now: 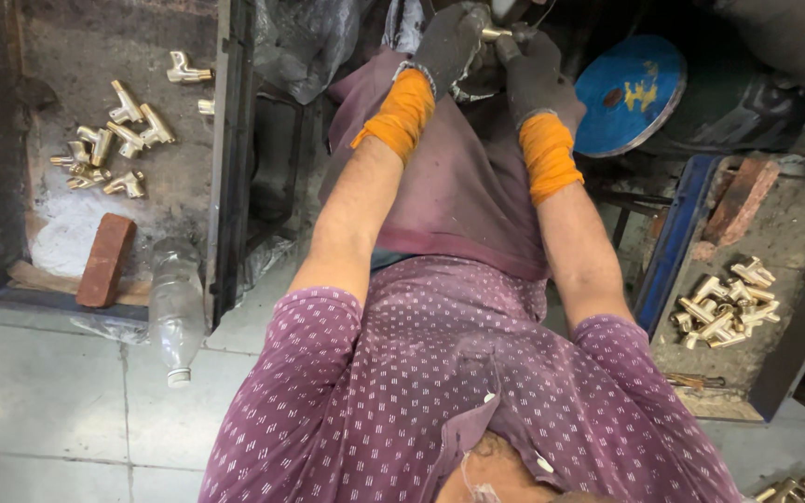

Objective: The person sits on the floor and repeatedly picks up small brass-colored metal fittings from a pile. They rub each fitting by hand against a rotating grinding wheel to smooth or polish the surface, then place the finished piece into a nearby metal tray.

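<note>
Brass fitting (496, 33): held at the top of the view, between both gloved hands, pressed toward a machine that is mostly cut off by the frame edge. Only a short gold end of the fitting shows.

Left hand (452, 42): dark glove with orange cuff, fingers closed around the fitting from its left side. Right hand (535, 74): same kind of glove, fingers closed on the fitting from its right side. Both grip it; neither is open.

Risks, as judged:
- The fitting is small and mostly buried in the gloves, so it could twist or be thrown out of the grip if the machine catches it.
- Glove fabric sits very close to the working point and could be snagged.
- The forearms are bare below the cuffs, exposed to chips or heat.
- The contact point is out of view, so its condition cannot be confirmed.

Surroundings, relative to the fitting:
- Just right of it, a blue disc (630, 91) with a yellow patch, near the right hand.
- Well below and right, a pile of brass fittings (727, 304) in a blue-edged tray (668, 237).
- Well left and below, scattered brass pieces (112, 140) in a dark tray (225, 168), with a brick (104, 259).
- A clear plastic bottle (175, 312) lies on the tiled floor (39, 391) beside that tray, a possible trip or roll hazard
</note>
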